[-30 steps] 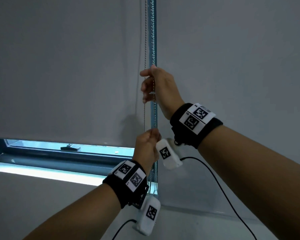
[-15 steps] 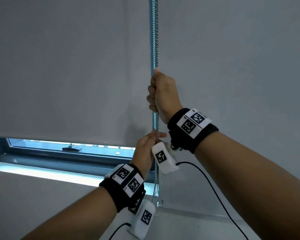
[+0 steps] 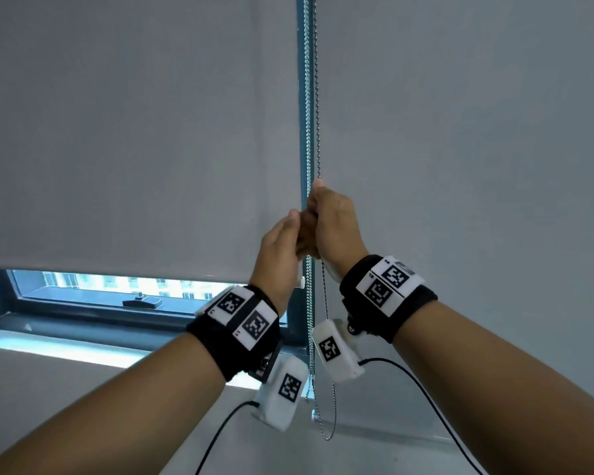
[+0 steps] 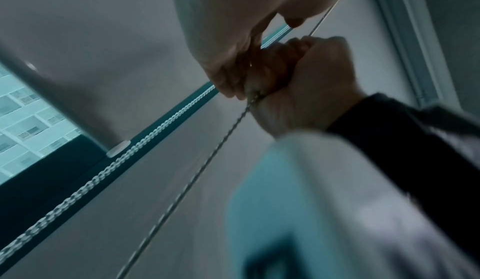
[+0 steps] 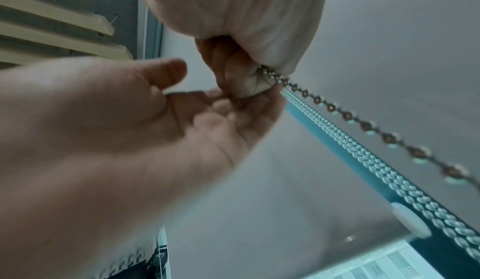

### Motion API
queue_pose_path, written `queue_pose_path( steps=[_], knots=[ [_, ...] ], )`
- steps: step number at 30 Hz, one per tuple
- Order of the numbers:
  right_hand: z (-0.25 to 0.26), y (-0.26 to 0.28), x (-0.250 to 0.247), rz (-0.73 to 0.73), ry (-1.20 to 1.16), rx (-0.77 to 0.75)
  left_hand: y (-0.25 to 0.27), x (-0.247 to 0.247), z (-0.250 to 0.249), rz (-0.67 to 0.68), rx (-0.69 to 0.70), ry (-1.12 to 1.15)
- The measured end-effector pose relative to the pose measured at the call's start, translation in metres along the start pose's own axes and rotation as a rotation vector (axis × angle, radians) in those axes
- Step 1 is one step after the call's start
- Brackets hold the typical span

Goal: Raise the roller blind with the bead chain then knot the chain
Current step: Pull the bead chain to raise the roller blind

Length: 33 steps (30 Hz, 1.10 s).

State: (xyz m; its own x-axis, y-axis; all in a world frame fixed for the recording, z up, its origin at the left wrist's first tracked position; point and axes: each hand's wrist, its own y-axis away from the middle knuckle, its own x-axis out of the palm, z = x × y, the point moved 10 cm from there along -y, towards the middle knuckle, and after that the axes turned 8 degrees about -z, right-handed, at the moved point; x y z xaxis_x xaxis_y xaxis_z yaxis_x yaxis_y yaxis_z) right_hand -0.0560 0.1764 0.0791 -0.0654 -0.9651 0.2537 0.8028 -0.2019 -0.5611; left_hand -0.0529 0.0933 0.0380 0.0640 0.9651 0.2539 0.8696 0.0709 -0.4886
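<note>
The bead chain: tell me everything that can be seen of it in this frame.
The bead chain looks like metal, small silvery balls on short links. It hangs taut down the gap between two grey roller blinds, beside a second, paler chain against the teal frame. The right hand grips it in a closed fist; the left hand is up against that fist, whether touching the chain is unclear. Below the hands it dangles slack and ends in a loop near the sill. No knot shows.

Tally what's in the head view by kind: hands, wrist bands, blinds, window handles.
Hands: 2, left hand and right hand
Wrist bands: 2, one and another
Roller blinds: 2, one and another
Window handles: 1
Total: 7
</note>
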Motion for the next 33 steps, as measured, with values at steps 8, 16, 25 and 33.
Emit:
queue_pose_path(
  steps=[8,16,25,33],
  knots=[
    [-0.031,0.023,0.001,0.050,-0.015,0.086,-0.025,0.023,-0.058,0.017,0.076,0.018],
    [-0.037,0.035,-0.001,0.038,0.165,-0.012,-0.035,0.030,-0.060,-0.052,0.013,0.062],
    [-0.048,0.038,0.000,0.113,0.066,0.064,-0.030,0.028,-0.055,-0.052,0.034,0.059],
    [-0.022,0.009,-0.015,0.095,0.184,-0.083,-0.010,0.008,-0.013,-0.063,-0.004,0.012]
  ],
)
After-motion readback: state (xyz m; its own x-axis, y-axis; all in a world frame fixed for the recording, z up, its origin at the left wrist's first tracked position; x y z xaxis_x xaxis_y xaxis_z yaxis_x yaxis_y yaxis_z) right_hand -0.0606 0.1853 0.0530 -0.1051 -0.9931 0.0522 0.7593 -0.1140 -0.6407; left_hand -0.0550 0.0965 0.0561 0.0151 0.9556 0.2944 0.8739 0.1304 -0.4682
